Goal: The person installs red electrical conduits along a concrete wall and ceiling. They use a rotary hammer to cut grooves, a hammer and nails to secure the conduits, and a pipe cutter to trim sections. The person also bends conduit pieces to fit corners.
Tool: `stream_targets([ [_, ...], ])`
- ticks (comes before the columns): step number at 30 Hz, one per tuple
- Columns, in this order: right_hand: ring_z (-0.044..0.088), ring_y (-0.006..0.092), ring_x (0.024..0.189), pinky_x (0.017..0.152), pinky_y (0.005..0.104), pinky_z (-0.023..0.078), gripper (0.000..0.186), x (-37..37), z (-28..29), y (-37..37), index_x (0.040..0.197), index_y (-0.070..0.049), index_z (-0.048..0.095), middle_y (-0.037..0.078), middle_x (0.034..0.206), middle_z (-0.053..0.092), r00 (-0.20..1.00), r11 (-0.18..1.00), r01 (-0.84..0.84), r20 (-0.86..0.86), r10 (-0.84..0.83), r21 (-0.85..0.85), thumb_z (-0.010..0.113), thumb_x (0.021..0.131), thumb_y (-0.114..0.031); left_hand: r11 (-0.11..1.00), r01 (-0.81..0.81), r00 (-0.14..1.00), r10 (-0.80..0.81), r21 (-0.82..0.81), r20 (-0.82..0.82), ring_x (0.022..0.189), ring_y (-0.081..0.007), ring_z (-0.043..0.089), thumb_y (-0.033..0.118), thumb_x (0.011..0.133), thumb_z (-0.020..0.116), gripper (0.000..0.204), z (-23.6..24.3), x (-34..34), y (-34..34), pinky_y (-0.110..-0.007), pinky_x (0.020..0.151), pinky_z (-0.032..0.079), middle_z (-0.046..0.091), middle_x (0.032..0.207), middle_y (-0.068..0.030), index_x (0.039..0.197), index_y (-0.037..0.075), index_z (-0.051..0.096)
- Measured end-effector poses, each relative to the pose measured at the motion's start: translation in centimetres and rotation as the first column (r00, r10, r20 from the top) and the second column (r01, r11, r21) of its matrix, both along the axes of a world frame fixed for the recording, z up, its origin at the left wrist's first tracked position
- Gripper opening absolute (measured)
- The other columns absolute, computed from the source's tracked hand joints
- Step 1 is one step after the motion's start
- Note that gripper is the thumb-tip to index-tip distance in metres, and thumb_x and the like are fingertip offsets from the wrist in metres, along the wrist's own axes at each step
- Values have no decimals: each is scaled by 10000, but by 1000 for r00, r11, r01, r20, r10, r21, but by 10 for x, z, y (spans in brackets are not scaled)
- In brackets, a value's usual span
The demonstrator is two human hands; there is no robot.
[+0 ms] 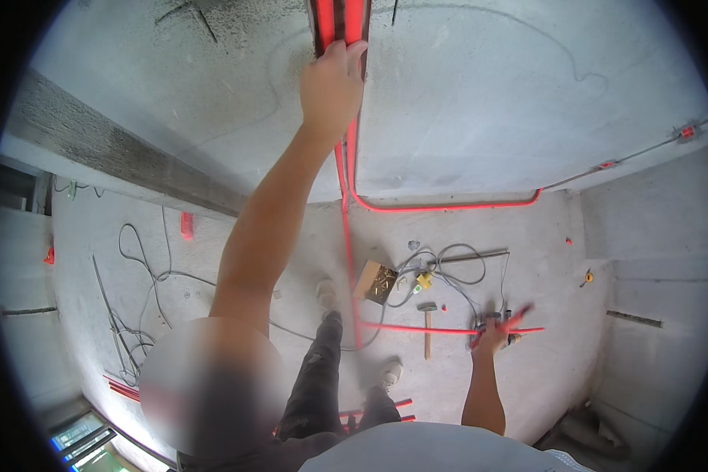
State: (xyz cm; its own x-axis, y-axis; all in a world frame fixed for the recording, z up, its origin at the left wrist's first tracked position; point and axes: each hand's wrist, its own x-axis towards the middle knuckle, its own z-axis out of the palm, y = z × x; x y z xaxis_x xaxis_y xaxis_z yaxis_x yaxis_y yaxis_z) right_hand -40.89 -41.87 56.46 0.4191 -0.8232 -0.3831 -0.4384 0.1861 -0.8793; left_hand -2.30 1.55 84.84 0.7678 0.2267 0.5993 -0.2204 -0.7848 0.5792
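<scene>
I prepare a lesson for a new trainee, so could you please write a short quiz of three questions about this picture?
1. Choose: which hand is at the red pipes on the wall? A) left B) right
2. True or false: the hammer is in the right hand.
3. Fill in: in the picture, the open cardboard box is to the ____ of the hammer.

Key:
1. A, the left hand.
2. False; the hammer lies on the floor, apart from that hand.
3. Left.

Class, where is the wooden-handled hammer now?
In the head view, the hammer lies on the grey floor, right of centre, between the open brown cardboard box and the right hand.
</scene>
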Motion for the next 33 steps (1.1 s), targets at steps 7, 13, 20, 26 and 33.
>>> stream_targets([
  [7,591,232,1303,1093,354,465,462,251,252,221,1399,31,558,174,1413,609,136,380,-568,372,918,-730,630,945,73,874,36,999,-39,-484,5,919,-497,628,337,1062,501,403,-91,12,-12,-523,791,493,671,962,-290,1118,-42,627],
  [13,631,294,746,649,395,536,693,376,336,336,1455,-78,529,67,824,630,262,12,-57,-4,965,-998,684,780,-83,885,103,984,-25,-453,175,923,-465,658,332,964,587,383,-111,18,-19,-537,765,522,701,973,-229,1203,37,638],
  [20,645,243,750,567,349,532,810,390,334,335,1472,-77,508,53,922,635,41,-32,-92,-36,999,-995,765,704,-49,958,4,986,45,-288,162,804,-489,641,214,991,546,320,-125,-8,-20,-556,657,507,681,881,-243,1237,18,607],
  [26,637,328,908,738,416,560,785,387,333,332,1498,-121,473,107,1161,547,152,148,-152,125,980,-977,649,743,2,950,-36,997,53,-311,48,748,-498,619,230,1037,509,234,-105,-17,-30,-584,605,469,645,807,-249,1046,16,604],
  [33,647,323,884,696,419,566,742,394,345,338,1480,-78,483,101,1155,520,132,-59,-245,-94,987,-968,643,764,31,936,-58,998,61,-348,0,684,-502,618,201,1023,510,200,-102,-24,-22,-573,587,471,638,736,-244,1047,23,598],
])
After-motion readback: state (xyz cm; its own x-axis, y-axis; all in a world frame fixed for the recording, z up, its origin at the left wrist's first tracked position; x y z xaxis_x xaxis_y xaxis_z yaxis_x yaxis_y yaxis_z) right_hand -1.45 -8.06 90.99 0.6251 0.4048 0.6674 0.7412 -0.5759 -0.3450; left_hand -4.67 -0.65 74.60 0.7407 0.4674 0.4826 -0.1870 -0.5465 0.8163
